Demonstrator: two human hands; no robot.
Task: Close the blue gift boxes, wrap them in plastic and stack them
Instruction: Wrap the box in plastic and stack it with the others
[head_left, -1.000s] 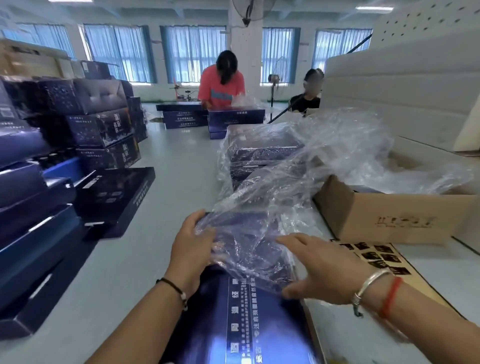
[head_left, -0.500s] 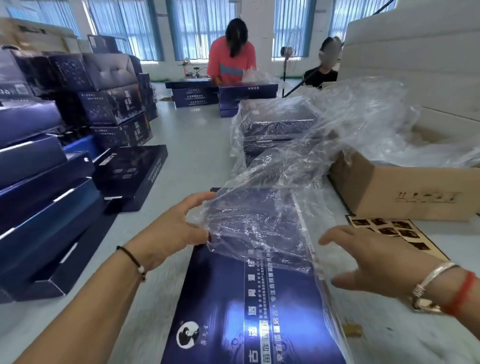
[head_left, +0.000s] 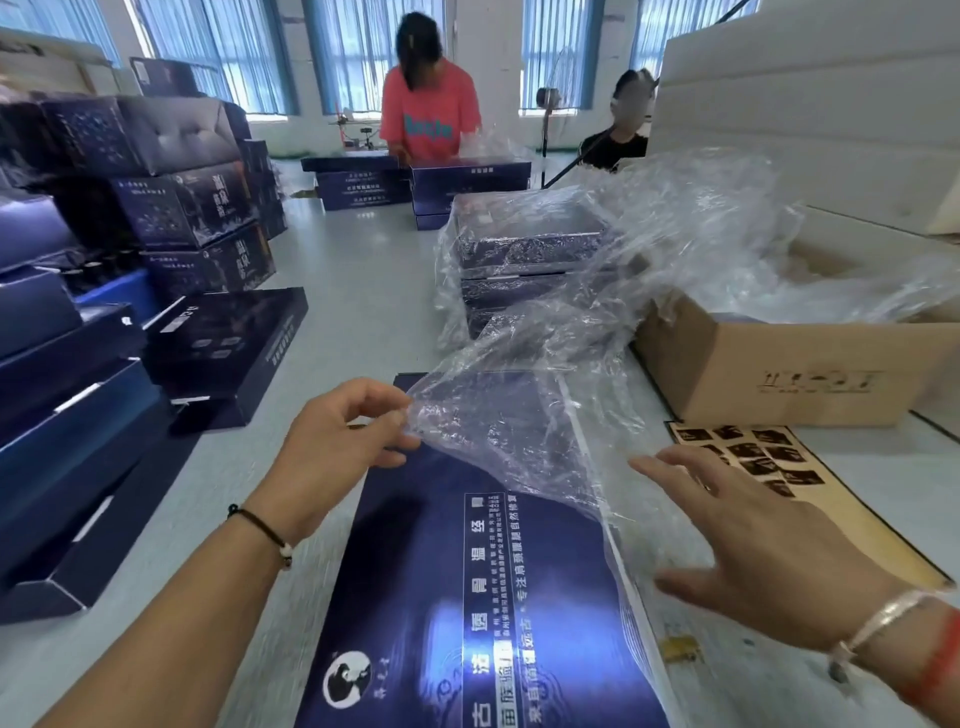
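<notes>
Left hand (head_left: 337, 447) pinches the near corner of the plastic bag (head_left: 519, 426) between thumb and fingers, lifting its mouth clear of the lid. Right hand (head_left: 769, 545) is spread flat with straight fingers, holding nothing, poised at the bag's right edge over the box's right side; contact with the film cannot be confirmed. Blue gift box (head_left: 467, 597), closed, lies flat at lower centre of the frame, long axis running away from the viewer, its far end under the film. Judgement: the bag is being opened so that the box can be sleeved, and the free hand is placed to catch the opposite edge. Wrapped boxes (head_left: 524, 260) are stacked beyond, at centre frame. Cardboard carton (head_left: 779, 374) of loose film sits at right, within reach for supply. Unwrapped boxes (head_left: 197, 208) are piled at left.
</notes>
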